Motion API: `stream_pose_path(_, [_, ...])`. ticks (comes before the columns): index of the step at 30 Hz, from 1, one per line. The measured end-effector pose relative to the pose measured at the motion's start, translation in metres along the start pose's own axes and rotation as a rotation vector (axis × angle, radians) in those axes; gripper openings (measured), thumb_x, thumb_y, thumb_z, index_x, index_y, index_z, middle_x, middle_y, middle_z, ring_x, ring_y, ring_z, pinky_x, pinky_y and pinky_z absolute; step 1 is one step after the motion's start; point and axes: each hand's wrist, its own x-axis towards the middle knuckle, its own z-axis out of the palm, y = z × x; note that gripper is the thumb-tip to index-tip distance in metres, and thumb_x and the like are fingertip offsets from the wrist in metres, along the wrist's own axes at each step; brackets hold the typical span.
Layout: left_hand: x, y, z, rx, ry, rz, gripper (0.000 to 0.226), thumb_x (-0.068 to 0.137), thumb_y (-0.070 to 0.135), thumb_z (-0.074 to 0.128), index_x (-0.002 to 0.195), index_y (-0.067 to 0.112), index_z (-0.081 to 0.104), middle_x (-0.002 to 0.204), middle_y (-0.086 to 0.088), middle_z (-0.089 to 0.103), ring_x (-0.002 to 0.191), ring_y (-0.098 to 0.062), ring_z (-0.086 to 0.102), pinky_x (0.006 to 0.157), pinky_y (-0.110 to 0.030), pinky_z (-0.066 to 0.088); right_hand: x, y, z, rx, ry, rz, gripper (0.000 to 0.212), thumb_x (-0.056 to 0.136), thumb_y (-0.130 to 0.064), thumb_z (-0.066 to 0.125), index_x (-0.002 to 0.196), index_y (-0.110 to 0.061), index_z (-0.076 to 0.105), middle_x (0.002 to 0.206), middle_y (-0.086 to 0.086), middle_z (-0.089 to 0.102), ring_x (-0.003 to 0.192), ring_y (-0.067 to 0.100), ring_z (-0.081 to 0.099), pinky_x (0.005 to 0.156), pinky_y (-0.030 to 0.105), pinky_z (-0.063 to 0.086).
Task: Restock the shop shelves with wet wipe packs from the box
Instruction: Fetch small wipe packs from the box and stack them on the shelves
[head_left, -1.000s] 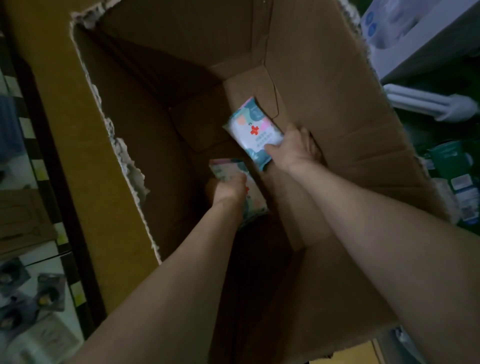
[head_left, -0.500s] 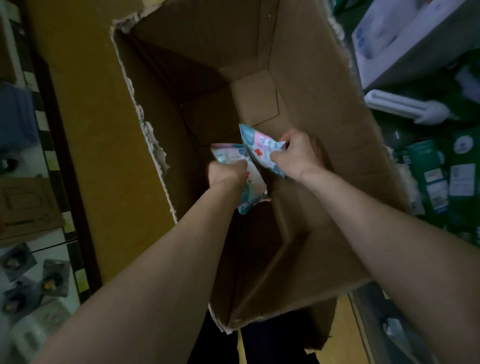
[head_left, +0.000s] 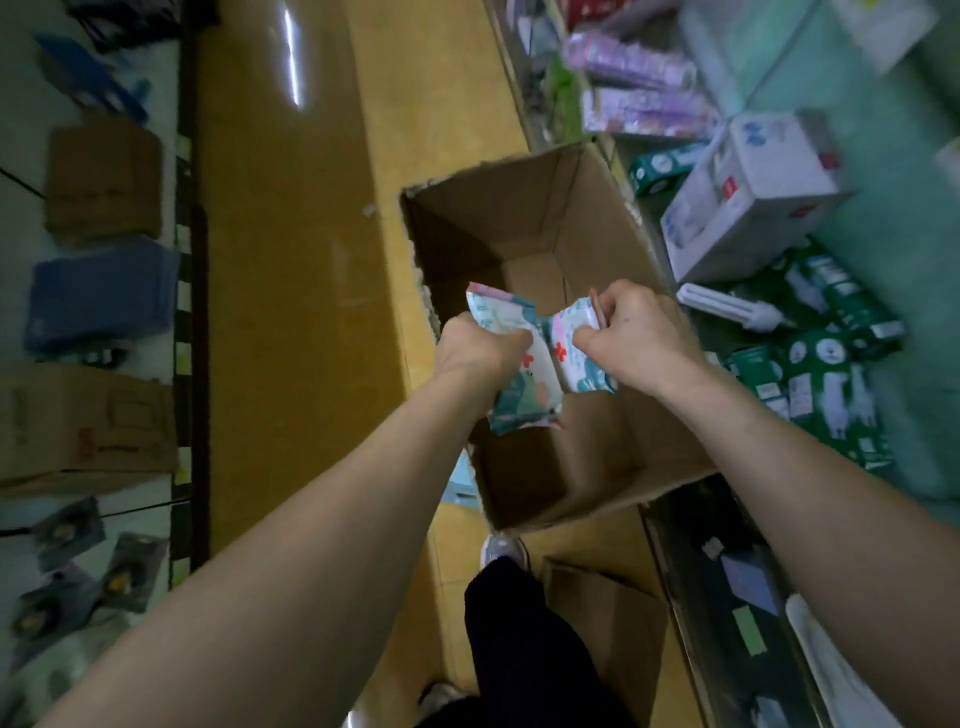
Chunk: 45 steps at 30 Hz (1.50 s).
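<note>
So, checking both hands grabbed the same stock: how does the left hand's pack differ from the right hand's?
The left pack sticks out above and below the left hand; the right pack is more covered by the right hand. The left pack hangs lower than the right pack. Both show a red cross on white-and-teal print, gripped over the cardboard box.

Your one head camera looks steeply down, close over the open box (head_left: 597, 218) at centre. The shelf (head_left: 919, 405) lies at three o'clock, floor (head_left: 291, 270) at ten.
</note>
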Motion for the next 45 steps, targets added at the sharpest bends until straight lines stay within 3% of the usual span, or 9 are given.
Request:
stream_pose_path(5, [-0.057, -0.007, -0.053, -0.013, 0.019, 0.115, 0.024, 0.089, 0.028, 0.068, 0.105, 0.016, 0.054, 0.117, -0.007, 0.065, 0.105, -0.027, 0.066, 0.086, -0.039, 0.057, -0.061, -0.045, -0.027, -0.016, 0.038, -0.105, 0.021, 0.083, -0.035, 0.063, 0.092, -0.019, 0.054, 0.096, 0.006, 0.061, 0.082, 0.026, 0.052, 0.063, 0.029, 0.033])
stream_pose_path(13, [-0.135, -0.064, -0.172, 0.031, 0.231, 0.218, 0.024, 0.084, 0.032, 0.073, 0.094, 0.021, 0.054, 0.103, -0.006, 0.069, 0.089, -0.025, 0.070, 0.080, -0.041, 0.059, -0.175, -0.133, -0.027, -0.020, -0.001, -0.322, 0.020, 0.083, -0.032, 0.061, 0.093, -0.016, 0.058, 0.097, 0.008, 0.064, 0.092, 0.033, 0.058, 0.071, 0.033, 0.043])
stream_pose_path(18, [-0.194, -0.107, -0.258, 0.038, 0.397, 0.255, 0.031, 0.087, 0.032, 0.069, 0.109, 0.015, 0.057, 0.106, -0.007, 0.069, 0.089, -0.023, 0.070, 0.078, -0.037, 0.059, -0.243, -0.206, -0.015, -0.023, -0.042, -0.508, 0.020, 0.081, -0.034, 0.061, 0.092, -0.017, 0.060, 0.090, 0.005, 0.064, 0.082, 0.029, 0.059, 0.073, 0.036, 0.050])
stream_pose_path(21, [-0.228, -0.139, -0.303, 0.023, 0.503, 0.261, 0.025, 0.089, 0.031, 0.068, 0.102, 0.016, 0.053, 0.106, -0.007, 0.068, 0.089, -0.023, 0.069, 0.073, -0.034, 0.057, -0.283, -0.247, -0.004, -0.043, -0.093, -0.640, 0.021, 0.080, -0.032, 0.062, 0.093, -0.015, 0.061, 0.087, 0.005, 0.064, 0.079, 0.025, 0.061, 0.066, 0.034, 0.049])
stream_pose_path(23, [-0.248, -0.161, -0.330, -0.008, 0.562, 0.238, 0.025, 0.089, 0.031, 0.068, 0.103, 0.016, 0.053, 0.103, -0.007, 0.067, 0.086, -0.023, 0.068, 0.071, -0.034, 0.057, -0.307, -0.270, 0.005, -0.072, -0.134, -0.725, 0.019, 0.081, -0.031, 0.063, 0.093, -0.016, 0.060, 0.083, 0.003, 0.063, 0.072, 0.019, 0.059, 0.056, 0.029, 0.045])
stream_pose_path(29, [-0.298, -0.231, -0.391, -0.147, 0.705, 0.145, 0.037, 0.085, 0.029, 0.071, 0.114, 0.011, 0.057, 0.102, -0.010, 0.069, 0.086, -0.026, 0.070, 0.080, -0.041, 0.059, -0.368, -0.327, 0.044, -0.143, -0.238, -0.956, 0.021, 0.084, -0.033, 0.064, 0.097, -0.017, 0.059, 0.091, 0.004, 0.064, 0.071, 0.014, 0.061, 0.052, 0.027, 0.046])
stream_pose_path(36, [-0.345, -0.301, -0.436, -0.281, 0.866, -0.017, 0.033, 0.079, 0.027, 0.074, 0.105, 0.011, 0.062, 0.095, -0.009, 0.070, 0.082, -0.026, 0.069, 0.079, -0.042, 0.059, -0.427, -0.382, 0.088, -0.237, -0.379, -1.170, 0.025, 0.080, -0.032, 0.063, 0.097, -0.014, 0.061, 0.095, 0.007, 0.067, 0.086, 0.025, 0.065, 0.073, 0.041, 0.056])
stream_pose_path(41, [-0.382, -0.327, -0.459, -0.370, 1.022, -0.066, 0.021, 0.079, 0.024, 0.074, 0.095, 0.014, 0.065, 0.094, -0.007, 0.071, 0.081, -0.023, 0.070, 0.079, -0.040, 0.059, -0.461, -0.422, 0.094, -0.250, -0.440, -1.334, 0.019, 0.078, -0.029, 0.062, 0.086, -0.012, 0.064, 0.080, 0.005, 0.065, 0.075, 0.022, 0.060, 0.061, 0.031, 0.045])
stream_pose_path(45, [-0.417, -0.331, -0.472, -0.462, 1.120, -0.084, 0.022, 0.083, 0.022, 0.073, 0.099, 0.011, 0.064, 0.092, -0.008, 0.071, 0.076, -0.023, 0.071, 0.074, -0.039, 0.061, -0.485, -0.455, 0.094, -0.212, -0.474, -1.470, 0.024, 0.078, -0.030, 0.063, 0.089, -0.009, 0.066, 0.081, 0.007, 0.067, 0.076, 0.022, 0.063, 0.065, 0.034, 0.053])
